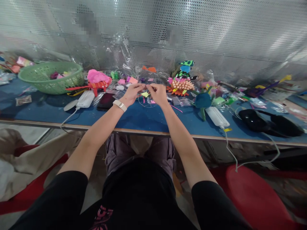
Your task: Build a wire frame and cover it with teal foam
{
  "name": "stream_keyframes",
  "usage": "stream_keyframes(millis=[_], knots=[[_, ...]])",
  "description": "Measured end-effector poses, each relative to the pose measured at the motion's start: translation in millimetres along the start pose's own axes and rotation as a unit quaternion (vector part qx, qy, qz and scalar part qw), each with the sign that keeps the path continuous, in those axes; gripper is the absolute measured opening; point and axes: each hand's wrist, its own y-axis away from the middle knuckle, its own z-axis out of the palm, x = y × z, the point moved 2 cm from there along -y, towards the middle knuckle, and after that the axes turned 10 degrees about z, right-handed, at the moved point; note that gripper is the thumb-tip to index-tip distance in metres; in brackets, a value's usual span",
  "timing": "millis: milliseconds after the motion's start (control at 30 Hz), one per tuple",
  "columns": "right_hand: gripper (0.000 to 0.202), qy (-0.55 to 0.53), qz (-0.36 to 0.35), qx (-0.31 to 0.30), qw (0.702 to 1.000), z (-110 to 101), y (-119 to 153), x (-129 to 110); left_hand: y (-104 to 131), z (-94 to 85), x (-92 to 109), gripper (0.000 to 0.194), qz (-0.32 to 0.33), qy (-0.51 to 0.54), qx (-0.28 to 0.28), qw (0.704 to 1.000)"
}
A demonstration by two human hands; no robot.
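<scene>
My left hand, with a pale band on its wrist, is closed in a pinch over the blue table. Its fingertips almost meet those of my right hand, which is pinched too. What the fingers hold is too small to make out. A yellow-green piece shows just below the fingertips, with a thin loop of thread beneath it. To the left of my left hand lies a dark phone. A spiky peach and orange toy stands right of my right hand.
A green basket and a pink and red toy stand left. White power banks with cables lie on the table. Right are a teal toy and a black headset. Plastic bags line the metal mesh wall. Someone's legs are at left.
</scene>
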Motion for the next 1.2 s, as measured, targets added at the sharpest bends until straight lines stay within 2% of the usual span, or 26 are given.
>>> stream_keyframes(millis=[233, 300, 367, 433, 533, 600, 667, 700, 767, 867, 933, 1033, 1200], knots=[[0.084, 0.021, -0.001, 0.011, 1.0, 3.2, 1.2, -1.5, -7.0, -6.1, -7.8, 0.026, 0.031, 0.012, 0.001, 0.999], [0.084, -0.004, 0.002, 0.011, 1.0, 2.8, 1.9, -2.0, -8.2, -5.4, -7.1, 0.023, 0.068, -0.01, 0.012, 0.998], [0.083, -0.049, 0.026, 0.004, 0.998, 3.2, 1.9, -1.3, -7.6, -3.5, -2.1, 0.024, 0.131, -0.054, 0.025, 0.99], [0.08, -0.104, 0.067, -0.008, 0.992, 5.5, 1.3, 0.2, -4.3, -1.3, 7.1, 0.027, 0.205, -0.12, 0.029, 0.971], [0.074, -0.182, 0.124, -0.028, 0.975, 12.0, -0.5, 2.2, 4.0, 0.0, 23.7, 0.03, 0.298, -0.237, 0.027, 0.924], [0.072, -0.221, 0.154, -0.046, 0.962, 16.0, -2.1, 3.9, 8.6, -0.8, 32.1, 0.029, 0.334, -0.306, 0.026, 0.891], [0.072, -0.231, 0.167, -0.06, 0.957, 16.2, -3.7, 6.2, 9.8, -2.1, 35.7, 0.027, 0.345, -0.342, 0.021, 0.874], [0.073, -0.222, 0.163, -0.061, 0.959, 14.1, -4.3, 7.3, 8.9, -2.5, 35.5, 0.026, 0.34, -0.343, 0.016, 0.875], [0.076, -0.171, 0.136, -0.055, 0.974, 5.9, -4.9, 8.4, 5.1, -2.8, 32.0, 0.025, 0.308, -0.309, 0.008, 0.9], [0.079, -0.059, 0.058, -0.037, 0.996, -10.3, -4.0, 5.1, -0.2, -1.7, 23.7, 0.034, 0.204, -0.193, 0.009, 0.96], [0.078, 0.005, -0.003, -0.032, 0.999, -18.0, -2.7, 0.4, -0.5, -0.3, 19.6, 0.044, 0.117, -0.108, -0.002, 0.987], [0.071, 0.057, -0.047, -0.033, 0.997, -21.7, -1.8, -3.9, 2.2, 0.1, 18.1, 0.054, 0.023, -0.024, -0.046, 0.998], [0.062, 0.063, -0.046, -0.032, 0.996, -19.8, -2.5, -1.4, 3.8, -5.8, 20.7, 0.049, -0.041, 0.056, -0.127, 0.989]])
